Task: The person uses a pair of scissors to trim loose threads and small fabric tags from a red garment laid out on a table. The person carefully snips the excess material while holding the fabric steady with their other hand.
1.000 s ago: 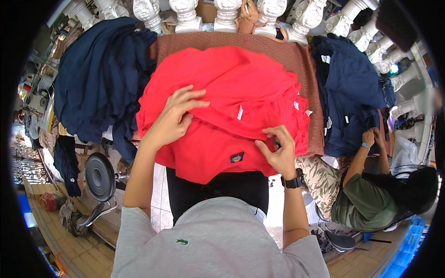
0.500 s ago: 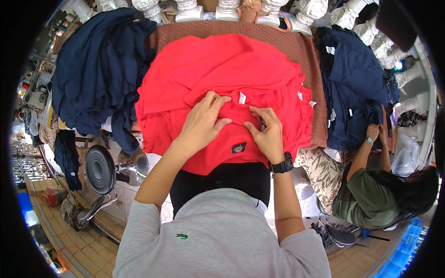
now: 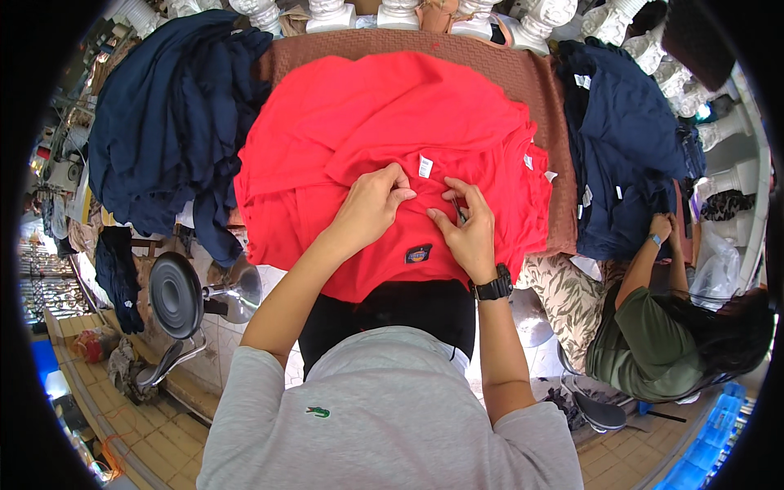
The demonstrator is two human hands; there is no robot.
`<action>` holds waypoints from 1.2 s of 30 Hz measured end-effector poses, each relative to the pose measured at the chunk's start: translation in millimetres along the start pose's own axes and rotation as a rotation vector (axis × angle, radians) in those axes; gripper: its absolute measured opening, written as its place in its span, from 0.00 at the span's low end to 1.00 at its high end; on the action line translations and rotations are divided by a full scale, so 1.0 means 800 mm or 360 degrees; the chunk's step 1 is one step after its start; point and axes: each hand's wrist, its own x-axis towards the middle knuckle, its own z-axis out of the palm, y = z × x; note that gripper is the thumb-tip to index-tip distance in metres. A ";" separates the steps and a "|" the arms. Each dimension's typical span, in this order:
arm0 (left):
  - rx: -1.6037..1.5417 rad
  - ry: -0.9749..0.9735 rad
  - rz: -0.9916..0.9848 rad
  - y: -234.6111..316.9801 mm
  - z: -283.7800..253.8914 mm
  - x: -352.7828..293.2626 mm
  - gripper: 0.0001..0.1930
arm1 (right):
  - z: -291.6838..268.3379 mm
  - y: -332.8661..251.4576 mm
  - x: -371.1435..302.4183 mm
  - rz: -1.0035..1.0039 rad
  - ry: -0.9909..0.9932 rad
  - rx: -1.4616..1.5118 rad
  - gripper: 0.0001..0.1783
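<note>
A heap of red knit shirts (image 3: 327,106) lies spread in front of me, its near edge hanging toward my lap. My left hand (image 3: 371,206) is closed in a pinch, thumb against forefinger, on the cloth of the top red shirt. Just to its right, my right hand (image 3: 469,233) is curled, with a small dark metal tool (image 3: 462,215) partly hidden between its fingers; its exact kind is unclear. Beyond the hands a white label (image 3: 425,167) stands up from the fabric. Nearer me, a dark patch (image 3: 418,254) is on the shirt.
Under the heap is a brown textured cloth (image 3: 327,47). Dark navy garments (image 3: 167,122) pile up at the left, more navy shirts (image 3: 625,131) at the right. A person (image 3: 653,335) in a green top handles those right-hand shirts. A round black stool seat (image 3: 175,297) stands lower left.
My left thumb and forefinger have come together from apart, the hand shifting slightly right. My right hand stays nearly in place, still curled round the small tool.
</note>
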 end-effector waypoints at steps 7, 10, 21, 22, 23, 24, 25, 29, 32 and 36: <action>-0.0320 0.0128 0.0028 -0.005 0.015 -0.007 0.02 | 0.002 0.001 -0.001 -0.0017 0.0016 0.0010 0.28; -0.0057 0.0131 0.0103 -0.004 0.016 -0.008 0.04 | 0.002 0.002 -0.002 -0.0020 0.0011 0.0018 0.29; 0.0101 0.0076 0.0134 0.002 0.005 -0.003 0.06 | -0.007 -0.022 0.000 -0.0071 -0.0210 -0.0080 0.21; 0.0069 0.0051 0.0134 0.000 0.002 -0.002 0.04 | -0.008 -0.029 0.003 -0.0120 -0.0241 -0.0107 0.20; 0.0037 0.0025 0.0134 -0.002 0.000 -0.001 0.03 | -0.012 -0.028 0.007 -0.0189 -0.0300 -0.0170 0.17; 0.0004 0.0002 0.0136 -0.004 -0.001 -0.001 0.02 | -0.016 -0.032 0.012 -0.0221 -0.0346 -0.0251 0.16; -0.0017 -0.0001 0.0123 -0.004 -0.002 -0.002 0.02 | -0.021 -0.040 0.017 -0.0254 -0.0392 -0.0332 0.14; -0.0082 -0.0010 0.0074 -0.002 -0.002 -0.004 0.03 | -0.028 -0.059 0.028 -0.0436 -0.0367 -0.0551 0.10; -0.0065 0.0002 0.0113 -0.003 -0.002 -0.005 0.03 | -0.025 -0.062 0.032 -0.0596 -0.0342 -0.0699 0.09; 0.0023 0.0017 0.0156 0.001 -0.003 -0.007 0.03 | -0.016 -0.064 0.035 -0.0635 -0.0368 -0.0837 0.08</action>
